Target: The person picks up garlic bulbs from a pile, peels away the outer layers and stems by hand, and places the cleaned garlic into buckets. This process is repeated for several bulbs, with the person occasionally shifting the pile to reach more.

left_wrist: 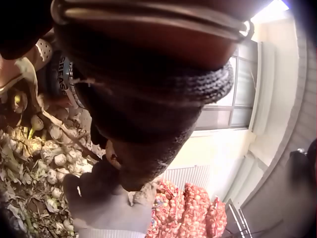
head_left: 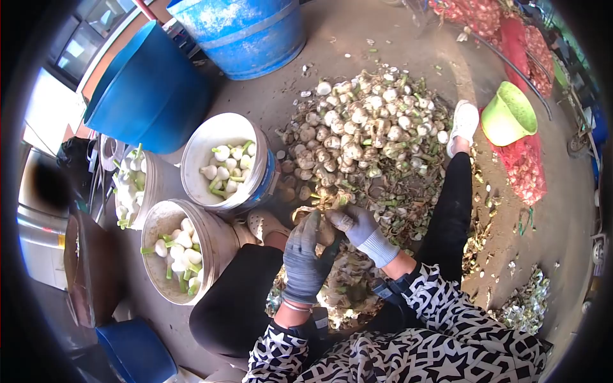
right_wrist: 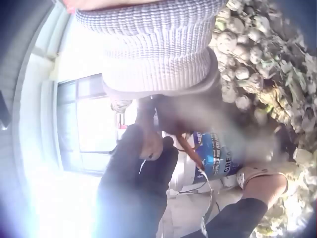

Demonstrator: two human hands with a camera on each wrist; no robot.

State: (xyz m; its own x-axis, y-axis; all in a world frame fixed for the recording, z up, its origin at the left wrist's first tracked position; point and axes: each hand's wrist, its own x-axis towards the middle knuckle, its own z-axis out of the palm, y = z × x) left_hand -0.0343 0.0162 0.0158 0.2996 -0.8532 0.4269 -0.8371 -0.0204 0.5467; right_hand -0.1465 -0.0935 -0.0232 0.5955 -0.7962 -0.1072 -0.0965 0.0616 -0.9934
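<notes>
Both hands wear grey knit gloves and meet over the lap. The left hand grips a garlic bulb, which its fingers partly hide. Close against it, the right hand pinches dry garlic skin, and a long papery strip dangles below. In the left wrist view the right glove overlaps the left fingertips. Beyond the hands lies a heap of untrimmed garlic bulbs with loose husks and leaves.
To the left stand white buckets holding peeled garlic with short green stems. Behind them are large blue tubs. A lime-green bucket sits at the right beside red mesh sacks. Discarded skins lie on the floor.
</notes>
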